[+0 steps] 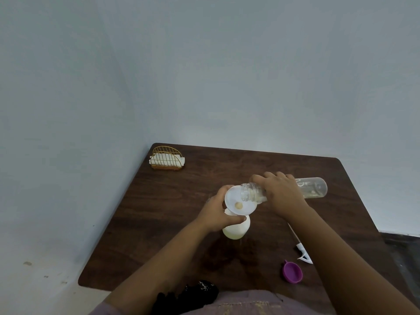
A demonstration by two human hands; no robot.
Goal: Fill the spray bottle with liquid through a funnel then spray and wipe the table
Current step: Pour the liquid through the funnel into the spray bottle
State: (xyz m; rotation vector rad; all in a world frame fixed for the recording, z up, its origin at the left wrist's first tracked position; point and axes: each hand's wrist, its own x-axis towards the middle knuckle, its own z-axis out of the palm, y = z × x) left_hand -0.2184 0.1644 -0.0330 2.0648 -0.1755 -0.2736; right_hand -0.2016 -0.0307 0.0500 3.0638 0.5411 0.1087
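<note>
purple cap [292, 272] and white sprayer head [303, 253] lie off near bench [172, 201] near-right edge, so both bottles are open. mid-bench: left hand [216, 215] clamps spray bottle [236, 230] neck beneath funnel [239, 202], steadying it. right hand [281, 194] grips clear bottle [311, 187] tipped flat, mouth over funnel. napkin holder [167, 158] waits at far-left corner.

Both your forearms reach forward from the bottom of the view, bare to the wrist. Your left hand [217, 212] sits lower and nearer, fingers curled round in a closed grasp, thumb pointing right. Your right hand [280, 192] is farther out and higher, palm down, knuckles up, fingers wrapped over and gripping, wrist bent slightly leftward.
</note>
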